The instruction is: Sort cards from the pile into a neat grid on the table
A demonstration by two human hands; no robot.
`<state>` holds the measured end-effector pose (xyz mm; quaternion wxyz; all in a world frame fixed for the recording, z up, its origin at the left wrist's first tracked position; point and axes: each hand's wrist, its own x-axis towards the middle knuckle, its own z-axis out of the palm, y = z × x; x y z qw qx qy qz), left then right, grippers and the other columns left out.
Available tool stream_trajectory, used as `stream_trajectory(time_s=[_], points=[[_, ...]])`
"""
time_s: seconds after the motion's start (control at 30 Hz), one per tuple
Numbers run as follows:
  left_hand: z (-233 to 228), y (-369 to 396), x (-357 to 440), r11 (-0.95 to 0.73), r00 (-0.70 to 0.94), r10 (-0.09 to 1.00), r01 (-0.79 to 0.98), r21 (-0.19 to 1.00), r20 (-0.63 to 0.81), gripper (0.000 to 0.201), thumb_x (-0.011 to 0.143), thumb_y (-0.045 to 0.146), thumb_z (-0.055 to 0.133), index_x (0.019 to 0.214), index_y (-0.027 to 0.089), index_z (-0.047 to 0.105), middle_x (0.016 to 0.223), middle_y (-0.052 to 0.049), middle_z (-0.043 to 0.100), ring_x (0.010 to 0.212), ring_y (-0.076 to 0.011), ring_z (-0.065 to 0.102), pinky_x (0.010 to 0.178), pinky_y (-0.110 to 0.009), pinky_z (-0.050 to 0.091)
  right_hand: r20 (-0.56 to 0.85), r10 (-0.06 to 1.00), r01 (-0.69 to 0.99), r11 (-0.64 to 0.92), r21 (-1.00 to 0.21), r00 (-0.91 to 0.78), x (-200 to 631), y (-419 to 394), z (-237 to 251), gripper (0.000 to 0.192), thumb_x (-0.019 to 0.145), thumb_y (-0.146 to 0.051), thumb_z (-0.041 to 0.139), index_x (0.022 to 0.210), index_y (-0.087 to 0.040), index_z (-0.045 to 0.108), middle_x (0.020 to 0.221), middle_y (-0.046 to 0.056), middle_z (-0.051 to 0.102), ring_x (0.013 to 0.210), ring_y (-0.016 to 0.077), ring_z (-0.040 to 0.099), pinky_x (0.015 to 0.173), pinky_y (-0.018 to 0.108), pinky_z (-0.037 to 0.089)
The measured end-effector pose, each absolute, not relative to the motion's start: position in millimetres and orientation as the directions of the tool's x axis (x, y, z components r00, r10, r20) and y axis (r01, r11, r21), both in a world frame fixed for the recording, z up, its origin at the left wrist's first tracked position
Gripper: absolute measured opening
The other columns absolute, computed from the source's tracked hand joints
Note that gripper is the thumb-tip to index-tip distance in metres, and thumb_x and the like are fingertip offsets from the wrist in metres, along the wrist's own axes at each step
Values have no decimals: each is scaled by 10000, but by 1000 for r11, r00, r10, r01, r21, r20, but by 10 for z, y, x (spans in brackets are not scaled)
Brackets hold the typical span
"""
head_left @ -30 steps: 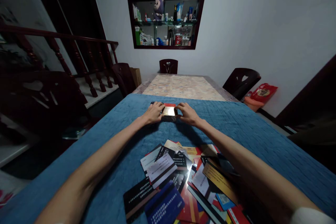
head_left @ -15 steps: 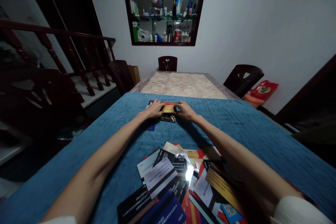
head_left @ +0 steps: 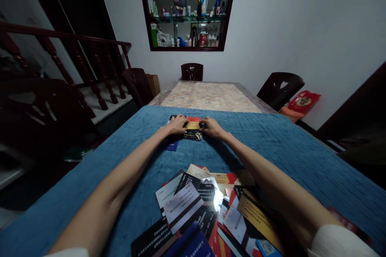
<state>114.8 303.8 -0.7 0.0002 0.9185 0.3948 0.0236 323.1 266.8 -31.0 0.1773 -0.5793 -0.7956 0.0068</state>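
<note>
Toward the far side of the blue cloth, my left hand (head_left: pixel 177 125) has its fingers bent at the left end of a gold card (head_left: pixel 192 125). My right hand (head_left: pixel 212 127) pinches the right end of that card. Directly behind the gold card a red card (head_left: pixel 193 119) shows. A black card with light markings (head_left: pixel 192 135) lies just in front. Beside and partly beneath my left hand are a blue card (head_left: pixel 172 145) and a dark card (head_left: pixel 173 117). Nearer my body, between my forearms, spreads a loose pile of plastic cards (head_left: pixel 184 204), several of them overlapping.
A blue cloth (head_left: pixel 144 192) covers the near part of the table, with a patterned tabletop (head_left: pixel 208 96) beyond. Dark chairs (head_left: pixel 192 72) stand around it. A dark red item (head_left: pixel 350 225) lies by my right elbow. A wall cabinet (head_left: pixel 187 50) holds bottles and a plush toy.
Both hands stay almost still at the gold card. The whole view has shifted very slightly, and the dark red item by my right elbow shows more.
</note>
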Motion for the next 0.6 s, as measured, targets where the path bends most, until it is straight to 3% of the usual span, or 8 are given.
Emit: stream_trajectory(time_s=[0.6], points=[[26, 3049, 1176, -695, 695, 719, 719, 23, 13, 293, 785, 223, 517, 1043, 189, 652, 1190, -123, 603, 1245, -309, 410, 1004, -491, 371, 238, 941, 926, 296, -233, -241, 3212, 2643, -333, 263, 837, -265, 645, 1066, -155, 714, 1047, 101, 678, 920, 186, 595, 810, 244, 423]])
